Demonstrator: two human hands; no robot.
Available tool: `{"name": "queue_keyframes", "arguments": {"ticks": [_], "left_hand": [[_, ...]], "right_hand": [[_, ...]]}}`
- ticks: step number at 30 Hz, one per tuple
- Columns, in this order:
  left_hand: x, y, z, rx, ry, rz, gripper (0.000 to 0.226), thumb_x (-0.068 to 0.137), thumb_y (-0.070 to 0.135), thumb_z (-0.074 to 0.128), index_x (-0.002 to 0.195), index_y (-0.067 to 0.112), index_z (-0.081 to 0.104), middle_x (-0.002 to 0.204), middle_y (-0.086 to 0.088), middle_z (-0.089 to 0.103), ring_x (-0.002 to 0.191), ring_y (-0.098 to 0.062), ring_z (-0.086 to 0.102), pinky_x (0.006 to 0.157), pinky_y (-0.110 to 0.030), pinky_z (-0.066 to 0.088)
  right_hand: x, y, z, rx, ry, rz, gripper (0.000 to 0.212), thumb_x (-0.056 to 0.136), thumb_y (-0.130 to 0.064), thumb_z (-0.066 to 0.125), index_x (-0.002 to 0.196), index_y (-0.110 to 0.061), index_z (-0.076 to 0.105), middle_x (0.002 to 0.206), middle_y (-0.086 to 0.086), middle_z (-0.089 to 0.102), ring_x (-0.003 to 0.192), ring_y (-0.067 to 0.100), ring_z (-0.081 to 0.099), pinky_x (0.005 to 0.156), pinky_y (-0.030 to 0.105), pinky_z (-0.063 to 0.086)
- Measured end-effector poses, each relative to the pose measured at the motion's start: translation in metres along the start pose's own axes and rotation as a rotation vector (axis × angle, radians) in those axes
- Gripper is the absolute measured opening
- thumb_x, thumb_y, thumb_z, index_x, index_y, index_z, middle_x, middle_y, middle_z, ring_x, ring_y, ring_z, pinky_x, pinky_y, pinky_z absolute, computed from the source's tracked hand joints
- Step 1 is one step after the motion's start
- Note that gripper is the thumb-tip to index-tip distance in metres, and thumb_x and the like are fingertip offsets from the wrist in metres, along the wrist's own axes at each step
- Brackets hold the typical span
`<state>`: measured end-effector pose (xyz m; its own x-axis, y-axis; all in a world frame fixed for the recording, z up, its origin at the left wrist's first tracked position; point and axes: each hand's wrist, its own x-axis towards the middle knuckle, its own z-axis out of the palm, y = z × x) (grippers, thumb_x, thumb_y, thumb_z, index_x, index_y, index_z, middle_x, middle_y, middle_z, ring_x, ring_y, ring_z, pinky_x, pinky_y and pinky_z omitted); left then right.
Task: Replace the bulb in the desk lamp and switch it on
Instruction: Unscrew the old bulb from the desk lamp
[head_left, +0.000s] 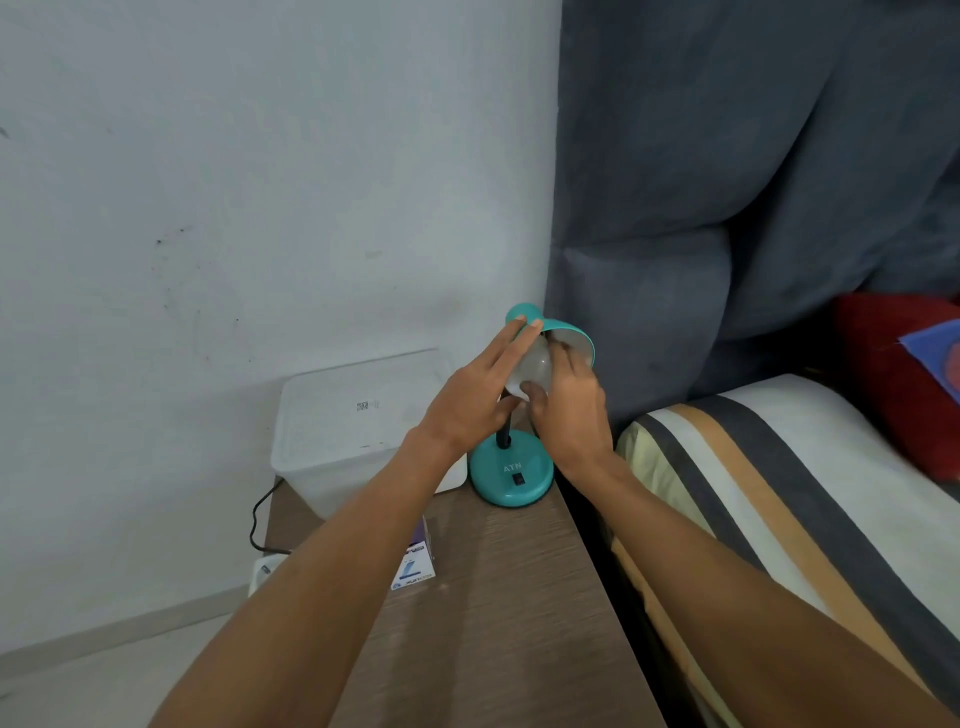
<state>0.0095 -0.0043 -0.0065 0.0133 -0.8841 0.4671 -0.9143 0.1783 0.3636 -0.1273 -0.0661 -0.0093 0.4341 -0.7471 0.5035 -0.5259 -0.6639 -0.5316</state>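
Observation:
A teal desk lamp stands at the far right corner of the wooden table, its round base (511, 475) carrying a black switch (518, 479). The teal shade (569, 335) tilts toward me. A white bulb (532, 371) sits in the mouth of the shade. My right hand (569, 410) grips the bulb with thumb below and fingers above. My left hand (480, 395) lies along the bulb's left side, fingers stretched straight, their tips touching the shade's rim. The lamp's black neck is mostly hidden behind my hands.
A translucent white plastic box (353, 426) stands at the table's far left. A small purple and white carton (415, 564) lies beside my left forearm. A black cable (260, 514) runs down to a white socket strip. A striped mattress (779, 493) borders the table (519, 623) on the right.

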Motion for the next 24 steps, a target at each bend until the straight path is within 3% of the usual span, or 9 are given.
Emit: {"name": "queue_keyframes", "arguments": {"ticks": [3,7,9,12,15,18,21,24], "left_hand": [[-0.0016,0.0012,-0.0032,-0.004,0.008,0.002,0.096,0.085,0.003,0.075,0.161,0.024,0.02,0.168,-0.001,0.02,0.135,-0.031,0.051,0.103,-0.041,0.053],[-0.0011,0.0003,-0.0019,0.006,-0.006,0.003,0.099,0.086,0.003,0.074,0.161,0.031,0.015,0.168,0.003,0.018,0.125,-0.036,0.058,0.095,-0.047,0.056],[-0.0014,0.0007,-0.0009,-0.003,-0.009,-0.002,0.098,0.086,0.004,0.074,0.16,0.032,0.015,0.168,0.004,0.018,0.131,-0.033,0.054,0.098,-0.046,0.055],[-0.0032,0.0003,-0.0018,-0.017,0.003,-0.013,0.097,0.086,0.003,0.074,0.161,0.029,0.018,0.168,0.002,0.019,0.141,-0.029,0.045,0.106,-0.04,0.05],[-0.0032,0.0009,-0.0019,-0.009,0.003,-0.006,0.095,0.088,0.004,0.073,0.161,0.028,0.018,0.168,0.001,0.02,0.133,-0.032,0.052,0.102,-0.042,0.053],[-0.0032,0.001,-0.0002,0.0,0.004,0.0,0.095,0.088,0.003,0.073,0.161,0.028,0.018,0.168,0.001,0.02,0.13,-0.034,0.055,0.098,-0.044,0.055],[-0.0041,0.0,-0.0012,-0.014,0.004,-0.006,0.095,0.087,0.002,0.073,0.161,0.027,0.02,0.168,0.0,0.02,0.137,-0.03,0.05,0.104,-0.04,0.052],[-0.004,0.001,-0.0024,-0.01,0.009,-0.01,0.094,0.087,0.002,0.072,0.161,0.027,0.02,0.168,0.001,0.02,0.135,-0.031,0.051,0.102,-0.04,0.053]], "right_hand": [[-0.0022,0.0042,-0.0021,-0.111,-0.037,-0.183,0.077,0.076,0.003,0.073,0.146,-0.009,0.043,0.144,0.016,0.046,0.131,0.037,0.042,0.091,0.048,0.056],[-0.0051,0.0065,0.0015,0.024,0.007,-0.023,0.069,0.089,-0.019,0.071,0.148,-0.011,0.036,0.147,0.015,0.043,0.129,0.034,0.05,0.1,0.044,0.049],[-0.0029,0.0064,0.0011,0.013,-0.012,-0.007,0.067,0.088,-0.015,0.071,0.146,-0.008,0.04,0.143,0.015,0.048,0.122,0.036,0.055,0.096,0.044,0.051],[-0.0034,0.0079,-0.0031,-0.112,-0.054,-0.181,0.077,0.078,0.001,0.072,0.147,-0.011,0.04,0.146,0.015,0.045,0.13,0.036,0.043,0.091,0.047,0.055],[-0.0058,0.0085,-0.0011,-0.024,-0.026,-0.113,0.075,0.084,-0.01,0.072,0.149,-0.015,0.034,0.147,0.015,0.04,0.132,0.034,0.043,0.098,0.044,0.052],[-0.003,0.0055,0.0011,0.019,-0.029,-0.011,0.068,0.087,-0.015,0.072,0.146,-0.009,0.039,0.142,0.015,0.049,0.124,0.034,0.053,0.097,0.045,0.052],[-0.0027,0.0068,-0.0024,-0.126,-0.056,-0.178,0.074,0.076,0.001,0.074,0.143,-0.01,0.046,0.141,0.015,0.049,0.126,0.037,0.046,0.093,0.049,0.055],[-0.0039,0.0085,-0.0018,-0.062,-0.048,-0.151,0.076,0.079,-0.009,0.075,0.146,-0.016,0.038,0.143,0.014,0.042,0.13,0.034,0.043,0.097,0.047,0.054]]}}
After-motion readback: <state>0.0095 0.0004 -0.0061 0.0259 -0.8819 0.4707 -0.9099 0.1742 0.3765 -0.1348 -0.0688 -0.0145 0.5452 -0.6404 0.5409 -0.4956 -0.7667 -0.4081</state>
